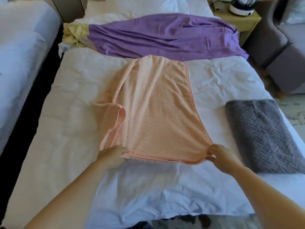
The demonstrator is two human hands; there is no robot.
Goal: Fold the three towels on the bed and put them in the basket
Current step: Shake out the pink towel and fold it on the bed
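Note:
A peach towel [153,109] with a zigzag weave lies lengthwise down the middle of the white bed [57,129], doubled over, with its left edge curled up. My left hand [112,156] pinches its near left corner and my right hand [221,154] pinches its near right corner. A grey towel [262,136] lies folded into a rectangle at the bed's right edge. A purple towel [165,37] sprawls unfolded across the far part of the bed. No basket is in view.
A crumpled yellow cloth [74,33] sits at the purple towel's left end. White pillows [132,7] lie at the head. A second bed [21,47] stands left, a grey armchair [283,38] and a nightstand [239,19] right.

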